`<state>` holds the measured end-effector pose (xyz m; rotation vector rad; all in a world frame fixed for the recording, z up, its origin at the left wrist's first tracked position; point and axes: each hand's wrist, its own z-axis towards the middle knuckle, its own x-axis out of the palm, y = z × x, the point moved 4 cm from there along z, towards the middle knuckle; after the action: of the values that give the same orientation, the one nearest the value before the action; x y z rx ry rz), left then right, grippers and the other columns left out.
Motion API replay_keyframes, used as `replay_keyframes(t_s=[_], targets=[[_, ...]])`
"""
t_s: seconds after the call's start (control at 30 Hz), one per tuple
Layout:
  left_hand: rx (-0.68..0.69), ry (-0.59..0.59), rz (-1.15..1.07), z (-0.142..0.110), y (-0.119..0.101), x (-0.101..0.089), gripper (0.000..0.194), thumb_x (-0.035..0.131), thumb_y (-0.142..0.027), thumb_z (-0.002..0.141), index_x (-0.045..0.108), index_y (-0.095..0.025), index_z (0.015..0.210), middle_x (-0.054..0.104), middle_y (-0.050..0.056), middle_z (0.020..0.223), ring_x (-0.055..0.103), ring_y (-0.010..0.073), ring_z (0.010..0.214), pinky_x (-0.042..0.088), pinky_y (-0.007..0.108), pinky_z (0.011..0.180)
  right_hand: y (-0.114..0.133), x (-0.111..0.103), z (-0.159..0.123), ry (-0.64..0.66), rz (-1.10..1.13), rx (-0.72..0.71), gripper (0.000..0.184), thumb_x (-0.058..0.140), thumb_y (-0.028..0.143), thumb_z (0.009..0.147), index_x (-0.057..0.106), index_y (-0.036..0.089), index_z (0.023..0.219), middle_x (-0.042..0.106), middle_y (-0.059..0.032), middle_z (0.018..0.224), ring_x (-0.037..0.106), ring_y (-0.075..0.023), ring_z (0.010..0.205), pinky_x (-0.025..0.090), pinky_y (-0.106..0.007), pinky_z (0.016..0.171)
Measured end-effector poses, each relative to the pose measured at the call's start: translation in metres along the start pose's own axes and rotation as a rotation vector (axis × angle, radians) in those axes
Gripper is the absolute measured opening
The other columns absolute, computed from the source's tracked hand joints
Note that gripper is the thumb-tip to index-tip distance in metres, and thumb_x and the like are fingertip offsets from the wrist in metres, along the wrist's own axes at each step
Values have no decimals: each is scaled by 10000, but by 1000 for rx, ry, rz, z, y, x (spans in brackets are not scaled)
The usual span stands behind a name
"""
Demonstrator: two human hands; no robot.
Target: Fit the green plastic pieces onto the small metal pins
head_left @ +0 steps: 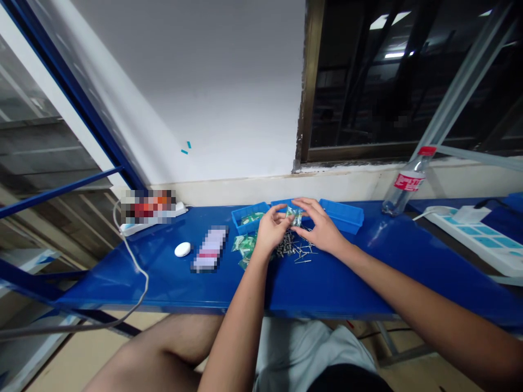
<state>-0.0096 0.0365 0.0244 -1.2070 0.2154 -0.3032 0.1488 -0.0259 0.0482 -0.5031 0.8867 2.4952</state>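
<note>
Between my two hands, above the blue table, is a small clear plastic bag (294,215) with a greenish tint. My left hand (272,227) pinches its left side. The fingers of my right hand (317,223) close on it from the right. What the bag contains is too small to make out. Beneath my hands lies a pile of loose metal fasteners (288,246), with thin pin-like pieces (303,251) on its right. Several green-tinted small bags (245,246) lie left of my left wrist. More such bags sit in the left blue tray (236,222).
Behind my right hand stands another blue tray (347,216); a third is partly hidden behind my hands. A phone (210,249) and a white round case (182,249) lie left. Power strips (476,239) flank both ends, and a plastic bottle (402,188) stands back right. A cable (143,288) crosses the left edge.
</note>
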Motion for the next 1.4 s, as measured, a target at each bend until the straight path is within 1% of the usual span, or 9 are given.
replay_keyframes(t_s=[0.1, 0.23, 0.5, 0.63, 0.73, 0.93, 1.07, 1.27, 1.4], targets=[[-10, -15, -31, 1, -1, -1, 505, 822, -267, 812, 632, -148, 1264, 740, 25, 857, 707, 145, 755, 557, 263, 749, -16, 3, 0, -82, 226, 194, 701, 797, 352, 862, 526, 296, 1507, 546, -138, 1475, 615, -305, 1296, 639, -452, 958], [3, 10, -21, 0, -4, -1, 450, 822, -304, 827, 653, -159, 1218, 771, 39, 888, 731, 161, 807, 558, 280, 796, -38, 11, -5, -64, 522, 453, 603, 868, 427, 789, 668, 228, 1322, 763, -95, 1136, 748, -255, 1033, 642, -441, 931], [26, -147, 105, -3, -6, -5, 575, 867, -266, 792, 565, -194, 1277, 776, 53, 932, 735, 173, 777, 570, 288, 743, -40, 12, -6, -150, 713, 592, 462, 928, 440, 696, 754, 193, 1046, 810, -76, 981, 772, -223, 824, 657, -400, 802], [127, -134, 238, -3, -10, -5, 506, 840, -255, 822, 594, -195, 1260, 757, 77, 1021, 731, 195, 901, 580, 311, 802, -43, 13, -8, -167, 712, 650, 426, 945, 405, 675, 727, 182, 965, 793, -51, 870, 734, -178, 673, 630, -338, 693], [256, -135, 432, -5, -16, -4, 463, 829, -241, 825, 646, -209, 1250, 725, 104, 1151, 700, 233, 1019, 579, 348, 846, -50, 14, -9, -211, 699, 675, 417, 952, 393, 658, 693, 185, 911, 764, -23, 787, 700, -156, 611, 599, -302, 625], [358, 108, 600, -11, -20, 9, 382, 802, -298, 859, 738, -221, 1228, 717, 118, 1186, 691, 268, 1079, 579, 400, 942, -48, 12, -10, -250, 714, 668, 448, 941, 400, 688, 652, 204, 969, 756, -8, 800, 726, -170, 676, 610, -304, 665], [300, 46, 603, -8, -18, 5, 333, 787, -270, 874, 759, -208, 1199, 760, 118, 1161, 716, 277, 1046, 577, 432, 971, -38, 14, -7, -153, 798, 626, 411, 861, 477, 802, 663, 209, 1043, 786, -61, 931, 769, -213, 858, 633, -391, 861], [139, -27, 377, -4, -10, -2, 235, 721, -316, 940, 765, -188, 1132, 803, 91, 1116, 760, 244, 984, 603, 372, 916, -42, 1, -5, -301, 478, 534, 427, 838, 561, 792, 728, 201, 993, 758, -71, 922, 718, -216, 844, 604, -320, 682], [147, 13, 303, -5, -10, -1, 403, 739, -325, 929, 670, -208, 1309, 800, 64, 1021, 760, 217, 924, 602, 325, 843, -40, 1, -5, -270, 464, 504, 453, 854, 523, 779, 762, 210, 1094, 768, -82, 1047, 708, -226, 950, 599, -339, 779]])
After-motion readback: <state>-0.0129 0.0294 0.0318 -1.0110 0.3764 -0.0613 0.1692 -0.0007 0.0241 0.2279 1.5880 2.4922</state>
